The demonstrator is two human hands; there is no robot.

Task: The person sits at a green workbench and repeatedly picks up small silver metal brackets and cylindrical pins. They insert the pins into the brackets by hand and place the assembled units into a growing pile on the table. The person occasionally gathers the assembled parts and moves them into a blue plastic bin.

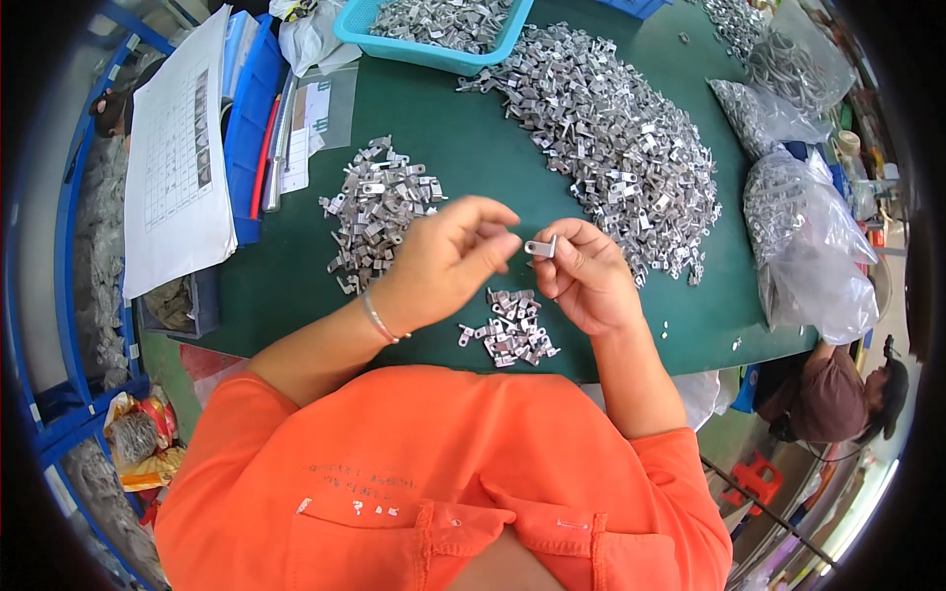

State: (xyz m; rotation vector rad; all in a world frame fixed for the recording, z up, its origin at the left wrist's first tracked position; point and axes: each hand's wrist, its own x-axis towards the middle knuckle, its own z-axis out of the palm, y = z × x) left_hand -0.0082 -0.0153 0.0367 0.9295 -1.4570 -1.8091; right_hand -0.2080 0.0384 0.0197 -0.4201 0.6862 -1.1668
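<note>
Pinched between the thumb and fingers of my right hand [595, 281] is a small silver metal bracket [541, 248], bent, with a hole near one end. My left hand [448, 258] hovers just left of it, fingers loosely curled and thumb apart from the index finger; no part shows in it. Below and between my hands lies a small pile of brackets [514, 330] on the green table [286, 286]. A medium pile of brackets [379, 202] is beyond my left hand. The largest heap of brackets [621, 128] spreads beyond my right hand.
A turquoise basket [463, 61] full of brackets stands at the far side. Clear bags of metal parts [798, 217] line the right edge. At left, a blue bin [244, 148] holds papers [177, 167] beside pens. Another person [828, 399] sits at the right.
</note>
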